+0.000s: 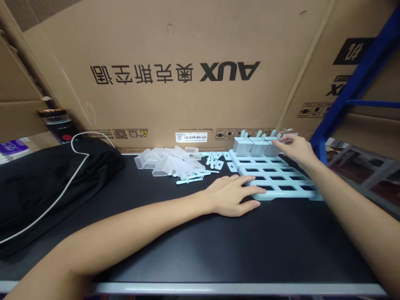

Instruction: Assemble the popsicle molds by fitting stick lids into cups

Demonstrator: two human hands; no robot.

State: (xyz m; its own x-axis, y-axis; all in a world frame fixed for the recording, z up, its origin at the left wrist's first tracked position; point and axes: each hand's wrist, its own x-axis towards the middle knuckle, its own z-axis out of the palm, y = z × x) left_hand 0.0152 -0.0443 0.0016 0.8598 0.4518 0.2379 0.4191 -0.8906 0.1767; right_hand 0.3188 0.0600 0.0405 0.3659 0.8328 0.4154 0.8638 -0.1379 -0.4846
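Two light-blue racks with rectangular openings lie on the black table at the right; the front rack (281, 194) has its openings bare, and the back rack (246, 161) holds several clear moulds (243, 147) with blue stick tops. My left hand (233, 195) rests with fingers spread at the front rack's left edge, holding nothing. At the right end of the mould row, my right hand (295, 148) has its thumb and fingertips closed on a blue stick top (274, 136). Clear plastic moulds (173, 161) lie in a pile left of the racks, beside loose blue sticks (192, 179) and lids (231, 167).
A large cardboard box (175, 100) stands behind the table. On the left are a black bag (56, 175) with a white cable (67, 183) over it and a dark bottle (59, 125). A blue metal frame (353, 85) rises at the right.
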